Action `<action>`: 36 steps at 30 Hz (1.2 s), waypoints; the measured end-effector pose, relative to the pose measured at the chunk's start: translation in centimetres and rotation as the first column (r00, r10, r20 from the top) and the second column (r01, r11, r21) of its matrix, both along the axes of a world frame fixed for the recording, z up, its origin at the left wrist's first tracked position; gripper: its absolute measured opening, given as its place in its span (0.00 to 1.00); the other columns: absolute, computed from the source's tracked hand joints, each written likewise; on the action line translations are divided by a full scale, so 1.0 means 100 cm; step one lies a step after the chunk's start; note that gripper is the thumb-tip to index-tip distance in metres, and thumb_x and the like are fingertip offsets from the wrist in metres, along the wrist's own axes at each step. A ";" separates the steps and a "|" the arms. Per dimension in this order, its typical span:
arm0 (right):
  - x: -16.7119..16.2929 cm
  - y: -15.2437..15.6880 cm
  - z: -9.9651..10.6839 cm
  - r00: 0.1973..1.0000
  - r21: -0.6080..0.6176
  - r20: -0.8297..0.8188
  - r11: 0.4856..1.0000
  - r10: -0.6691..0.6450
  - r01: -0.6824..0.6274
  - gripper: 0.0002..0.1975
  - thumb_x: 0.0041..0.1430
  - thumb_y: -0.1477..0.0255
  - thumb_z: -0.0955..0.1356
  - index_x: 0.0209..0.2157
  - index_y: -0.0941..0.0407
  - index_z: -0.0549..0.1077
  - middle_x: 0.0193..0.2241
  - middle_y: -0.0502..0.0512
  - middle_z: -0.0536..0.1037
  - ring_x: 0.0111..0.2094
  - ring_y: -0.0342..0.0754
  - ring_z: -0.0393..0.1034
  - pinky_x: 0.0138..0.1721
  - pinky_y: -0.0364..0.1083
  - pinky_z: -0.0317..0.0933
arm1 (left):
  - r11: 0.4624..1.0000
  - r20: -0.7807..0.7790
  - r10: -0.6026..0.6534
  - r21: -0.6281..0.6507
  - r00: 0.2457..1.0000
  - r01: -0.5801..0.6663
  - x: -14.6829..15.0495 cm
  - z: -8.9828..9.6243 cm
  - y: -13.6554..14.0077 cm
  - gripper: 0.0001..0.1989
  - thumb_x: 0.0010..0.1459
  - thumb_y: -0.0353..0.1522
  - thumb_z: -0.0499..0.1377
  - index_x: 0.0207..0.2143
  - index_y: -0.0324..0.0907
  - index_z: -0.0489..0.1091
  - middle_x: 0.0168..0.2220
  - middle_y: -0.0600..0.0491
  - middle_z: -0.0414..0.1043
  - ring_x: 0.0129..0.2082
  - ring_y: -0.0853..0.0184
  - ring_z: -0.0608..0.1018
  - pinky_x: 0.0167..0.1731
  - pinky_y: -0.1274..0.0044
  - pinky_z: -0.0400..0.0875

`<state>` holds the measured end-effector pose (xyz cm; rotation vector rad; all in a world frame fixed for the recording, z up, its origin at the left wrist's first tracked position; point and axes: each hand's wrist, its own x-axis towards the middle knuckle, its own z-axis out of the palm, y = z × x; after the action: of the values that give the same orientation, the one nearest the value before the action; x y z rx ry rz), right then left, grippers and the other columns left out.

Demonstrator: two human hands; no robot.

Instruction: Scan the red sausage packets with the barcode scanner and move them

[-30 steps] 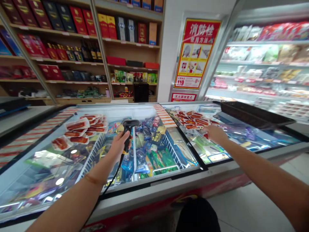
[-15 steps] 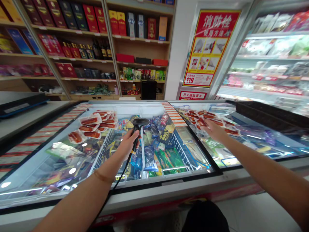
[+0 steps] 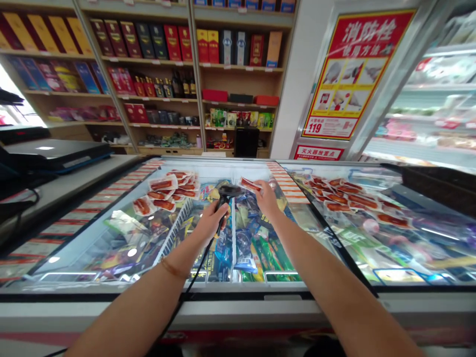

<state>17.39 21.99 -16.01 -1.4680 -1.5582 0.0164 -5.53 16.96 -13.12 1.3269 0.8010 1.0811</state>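
Note:
My left hand [image 3: 214, 218] is closed round the handle of a black barcode scanner [image 3: 229, 190], its cord trailing down toward me. Just right of the scanner head, my right hand [image 3: 266, 197] pinches one end of a packaged sausage [image 3: 250, 185], a reddish-brown stick in a clear wrapper. Both hands are above the glass lid of a chest freezer. On the left of the lid lies a pile of similar packaged sausages [image 3: 162, 185]. Another group of packaged sausages [image 3: 362, 201] is spread over the right-hand lid.
Beneath the glass are white wire baskets [image 3: 232, 248] of colourful frozen packs. A black divider [image 3: 327, 228] separates the lids. A long dark object [image 3: 439, 191] lies at the right, and a counter with a dark flat device [image 3: 59, 151] stands left. Shelves of boxes line the back.
My right hand has come left from the right-hand pile with a packaged sausage, up to the scanner. My left hand still grips the scanner. The view has shifted left.

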 end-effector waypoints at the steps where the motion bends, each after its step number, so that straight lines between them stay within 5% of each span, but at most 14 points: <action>1: 0.002 -0.002 -0.001 1.000 0.015 -0.009 1.000 0.009 -0.009 0.17 0.57 0.74 0.61 0.48 0.57 0.69 0.48 0.61 0.75 0.50 0.53 0.68 0.54 0.53 0.59 | 1.000 -0.007 -0.008 0.007 1.000 0.008 0.000 -0.001 0.001 0.22 0.47 0.48 0.64 0.31 0.40 0.64 0.25 0.57 0.67 0.13 0.77 0.65 0.12 0.81 0.57; 29: 0.008 -0.005 -0.002 0.995 0.045 -0.092 0.999 0.035 -0.031 0.16 0.55 0.71 0.62 0.46 0.56 0.69 0.46 0.59 0.75 0.48 0.53 0.69 0.52 0.52 0.60 | 0.993 -0.065 -0.051 0.105 0.997 0.058 -0.001 0.000 -0.005 0.22 0.51 0.48 0.61 0.37 0.40 0.65 0.27 0.57 0.67 0.14 0.77 0.65 0.14 0.81 0.57; 36: 0.006 0.001 -0.001 0.992 -0.062 -0.122 0.998 -0.031 0.023 0.16 0.52 0.72 0.64 0.44 0.57 0.73 0.42 0.59 0.77 0.42 0.53 0.70 0.48 0.53 0.62 | 0.998 0.007 0.055 0.036 0.998 -0.055 0.000 0.012 -0.008 0.25 0.46 0.51 0.63 0.34 0.40 0.64 0.24 0.58 0.67 0.13 0.76 0.65 0.13 0.80 0.57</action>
<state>18.01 22.07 -16.08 -1.5065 -1.4491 0.1366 -5.52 16.16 -11.90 1.3384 0.8210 1.1475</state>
